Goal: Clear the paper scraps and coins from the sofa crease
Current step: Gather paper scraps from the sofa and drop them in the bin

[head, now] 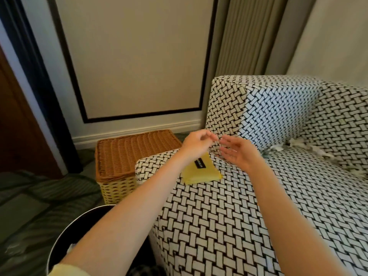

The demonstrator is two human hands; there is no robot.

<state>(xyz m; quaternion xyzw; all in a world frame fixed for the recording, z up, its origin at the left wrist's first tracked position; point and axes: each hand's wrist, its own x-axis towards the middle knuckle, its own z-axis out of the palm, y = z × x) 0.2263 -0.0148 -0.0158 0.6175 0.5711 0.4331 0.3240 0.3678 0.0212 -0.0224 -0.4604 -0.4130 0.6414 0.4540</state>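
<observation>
Paper scraps (pixel 294 145), white and torn, lie strung along the sofa crease (pixel 342 165) between seat and backrest, at 3 o'clock from the hands; coins cannot be told apart among them. Left hand (pixel 196 143) hovers above the seat, thumb and forefinger drawn together; whether they pinch anything cannot be told. Right hand (pixel 239 154), just beside it, is loosely spread and holds nothing. Step in hand, as judged: between pickups, most debris uncleared. The next move calls for a reach toward 3 o'clock and a fine pinch into the fold. Yellow pouch (pixel 201 172) rests on the woven-patterned sofa (pixel 219 216) at 6 o'clock below the hands; wicker basket (pixel 135 152) at 9 o'clock, dark bin (pixel 65 234) at 7 o'clock, curtain (pixel 245 36) and panelled wall (pixel 139 56) at 12.
</observation>
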